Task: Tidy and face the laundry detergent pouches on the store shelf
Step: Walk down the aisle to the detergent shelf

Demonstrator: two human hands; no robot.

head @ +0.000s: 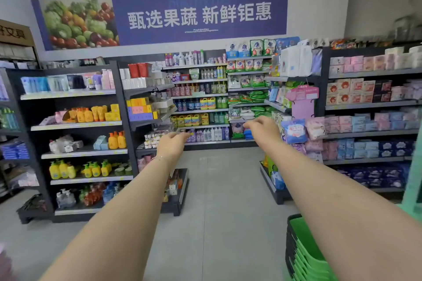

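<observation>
Both arms outstretched, left grip point(172, 143) and right grip point(262, 129) empty.

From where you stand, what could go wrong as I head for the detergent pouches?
The stacked green baskets sit low at your right; a foot could catch them. The pink and blue packs stick out on the right and might get knocked. The green pouches lie piled and may slide when touched.

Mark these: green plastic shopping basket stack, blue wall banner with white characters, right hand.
green plastic shopping basket stack point(303, 255): head view, stacked front rims.
blue wall banner with white characters point(251, 28): head view, plain blue below the characters.
right hand point(262, 130): head view, back of the hand.
</observation>
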